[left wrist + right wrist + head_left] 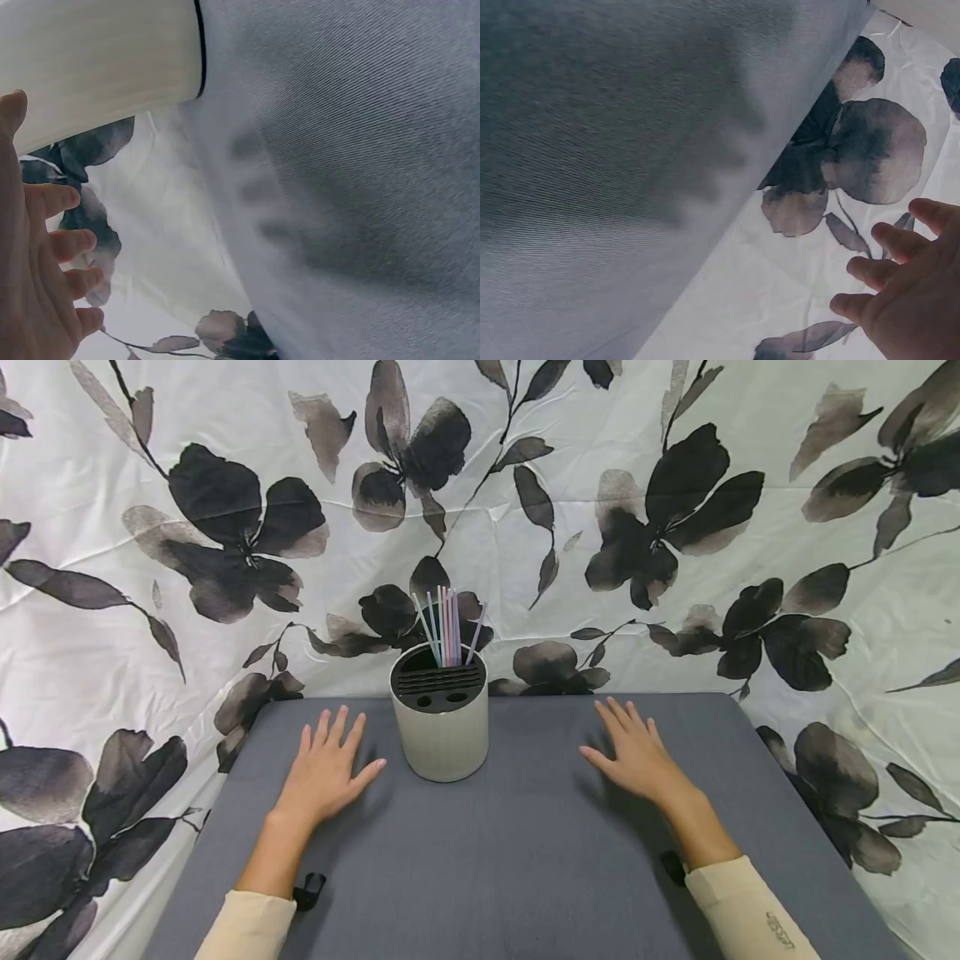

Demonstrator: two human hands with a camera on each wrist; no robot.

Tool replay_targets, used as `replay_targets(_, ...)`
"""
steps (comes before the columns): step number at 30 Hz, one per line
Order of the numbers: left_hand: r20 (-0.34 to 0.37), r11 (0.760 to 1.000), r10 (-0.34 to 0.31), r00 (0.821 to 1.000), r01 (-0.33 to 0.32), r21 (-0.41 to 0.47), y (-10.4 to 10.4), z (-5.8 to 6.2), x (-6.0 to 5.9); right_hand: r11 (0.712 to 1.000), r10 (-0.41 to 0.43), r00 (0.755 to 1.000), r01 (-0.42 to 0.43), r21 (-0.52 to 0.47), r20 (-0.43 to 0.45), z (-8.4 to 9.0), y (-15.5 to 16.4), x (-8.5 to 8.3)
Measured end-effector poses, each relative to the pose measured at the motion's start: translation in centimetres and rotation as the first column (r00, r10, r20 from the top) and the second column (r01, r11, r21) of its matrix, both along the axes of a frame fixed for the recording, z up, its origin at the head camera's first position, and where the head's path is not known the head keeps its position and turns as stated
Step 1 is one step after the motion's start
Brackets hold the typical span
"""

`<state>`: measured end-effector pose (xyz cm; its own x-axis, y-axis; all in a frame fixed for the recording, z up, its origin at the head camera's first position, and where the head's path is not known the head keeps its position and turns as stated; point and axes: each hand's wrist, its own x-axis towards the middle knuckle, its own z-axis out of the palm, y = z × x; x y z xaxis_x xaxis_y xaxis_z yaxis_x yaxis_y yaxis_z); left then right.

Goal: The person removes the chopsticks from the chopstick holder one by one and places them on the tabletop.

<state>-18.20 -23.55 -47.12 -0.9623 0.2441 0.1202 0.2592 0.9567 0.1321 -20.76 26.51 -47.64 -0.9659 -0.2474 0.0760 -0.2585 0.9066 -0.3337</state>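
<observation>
A cream cylindrical holder [444, 743] with a dark slotted top stands near the back of the grey table. Several thin pastel sticks [448, 627], perhaps straws, rise from its rear opening. Left of the holder, my left hand [322, 777] hovers with fingers spread, its thumb toward the holder but apart from it. My right hand [637, 756] is held out farther to the right of the holder, fingers extended and holding nothing. In the left wrist view the holder's smooth side [97, 67] appears close to the left hand [37, 247]. The right wrist view shows the right hand [915, 285] empty.
The grey table [510, 877] ends just behind the holder. Behind it and at both sides hangs or lies a white cloth [525, 568] with dark floral print. A black strap [309, 891] shows at the left wrist, and a dark piece [672, 867] at the right.
</observation>
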Motion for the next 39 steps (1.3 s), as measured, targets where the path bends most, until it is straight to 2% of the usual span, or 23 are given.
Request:
replay_targets(8,-0.009,1.000,-0.009,1.000,0.009,-0.005,0.1,1.6,-0.2,0.997,0.049,0.999,-0.049,-0.053,0.011,1.9,-1.0,-1.1)
replay_targets(14,-0.026,1.000,-0.025,0.999,0.025,-0.010,0.6,3.4,-0.5,0.995,0.069,0.997,-0.067,-0.080,0.019,3.0,-1.5,-2.0)
replay_targets(20,-0.071,0.999,-0.053,0.996,0.053,-0.003,1.2,5.2,-0.8,0.985,0.086,0.995,-0.076,-0.153,0.058,3.9,-2.4,-2.8)
replay_targets(25,-0.085,0.997,-0.075,0.994,0.076,0.005,2.1,6.5,-1.1,0.974,0.110,0.992,-0.096,-0.205,0.055,4.8,-3.4,-3.5)
replay_targets(34,-0.106,0.991,-0.131,0.986,0.131,-0.003,3.8,8.7,-3.0,0.937,0.125,0.986,-0.081,-0.340,0.111,6.9,-5.5,-6.2)
replay_targets(39,-0.104,0.988,-0.155,0.982,0.155,-0.010,4.8,9.4,-4.1,0.925,0.148,0.982,-0.097,-0.367,0.114,7.9,-6.7,-7.7)
